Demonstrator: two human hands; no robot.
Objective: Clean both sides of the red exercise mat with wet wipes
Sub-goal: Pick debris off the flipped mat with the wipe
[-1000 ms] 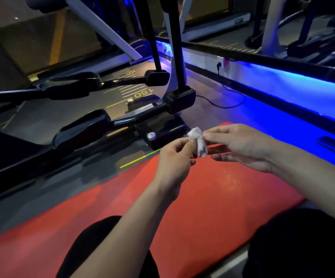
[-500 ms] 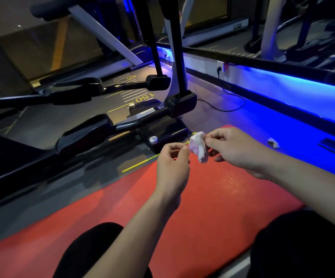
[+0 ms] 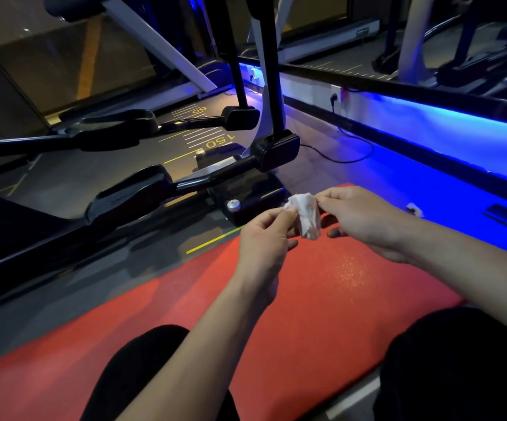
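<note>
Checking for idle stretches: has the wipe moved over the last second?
No. The wipe stays just right of the silver knob, pinched between the left hand and right hand over the mat.

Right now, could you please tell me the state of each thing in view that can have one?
wet wipe: crumpled, held in the air above the mat, pinched from both sides.
left hand: pinching the wipe's left edge.
right hand: pinching the wipe's right edge.
red exercise mat: lying flat on the floor, glistening patch under the right hand.
white scrap: lying on the floor beyond the mat.
power plug: plugged into the wall socket.
</note>
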